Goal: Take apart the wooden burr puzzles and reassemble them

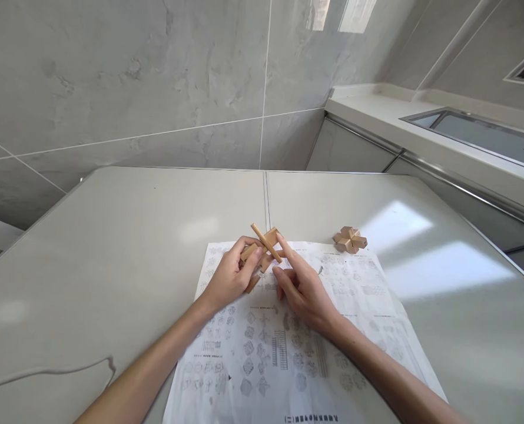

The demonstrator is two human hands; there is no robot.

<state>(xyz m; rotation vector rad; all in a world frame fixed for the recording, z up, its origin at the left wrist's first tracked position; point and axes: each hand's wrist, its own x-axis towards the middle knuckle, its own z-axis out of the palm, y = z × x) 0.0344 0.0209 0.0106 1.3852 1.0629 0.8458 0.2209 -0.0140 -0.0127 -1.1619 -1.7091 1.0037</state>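
Note:
My left hand (230,275) and my right hand (301,285) meet above a printed instruction sheet (288,347) and together hold a wooden stick puzzle (264,247) of crossed bars. The left fingers wrap round the bars from the left. The right thumb and forefinger pinch the bars from the right, with the forefinger stretched up along one stick. A second, assembled wooden burr puzzle (350,239) rests on the table just beyond the sheet's far right corner, apart from both hands.
The grey table (112,247) has a seam down its middle and stands against a grey tiled wall. A thin white cable (54,370) lies near the front left edge. A white counter with a sunken sink (478,132) runs along the right.

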